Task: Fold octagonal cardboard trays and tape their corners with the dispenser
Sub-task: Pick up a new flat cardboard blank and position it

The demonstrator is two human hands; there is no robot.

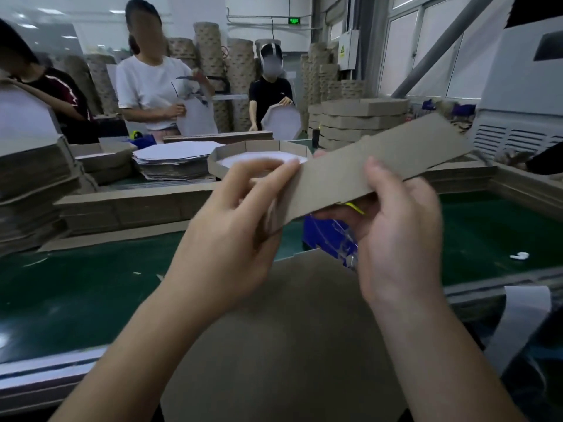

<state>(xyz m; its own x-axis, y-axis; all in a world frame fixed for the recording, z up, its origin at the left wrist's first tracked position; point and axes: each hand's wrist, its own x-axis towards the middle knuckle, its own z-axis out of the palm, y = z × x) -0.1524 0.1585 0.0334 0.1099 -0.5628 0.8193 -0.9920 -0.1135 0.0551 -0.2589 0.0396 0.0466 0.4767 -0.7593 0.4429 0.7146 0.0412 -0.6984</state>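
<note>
Hidden: the tape dispenser [330, 236] shows only as a blue body with clear parts and a yellow bit, wedged in view between the raised flap [380, 166] and the right hand [399, 239]. Whether it stands on the counter [91, 293] or the fingers touch it cannot be told.
Cut off: the cardboard tray [274, 330] runs out of the bottom edge, so its near outline is unseen.
Blurred: the left hand [237, 226] is smeared, its fingertips hard to separate.
Left hand: fingers and thumb pinch the left end of the flap.
Right hand: thumb on the flap's near face, fingers curled behind, grasping its lower edge.
Task's thing: the tray is held over the near edge of the counter, with its base panel roughly flat and one long flap lifted, slanting up to the right.
Materials: matt brown board with straight cut edges; the counter is dark green and slightly glossy, with a pale rail along the near side.
Containers: a folded tray [262, 146] across the counter is octagonal, with upright brown walls and a white floor.
Stacks: flat blanks [176, 162], white face up, lie just left of it — piled trays [362, 123] stand at the back right.
Others: people [149, 86] across the counter, two holding white-faced octagonal pieces; a small white scrap [519, 255] lies on the green surface.
</note>
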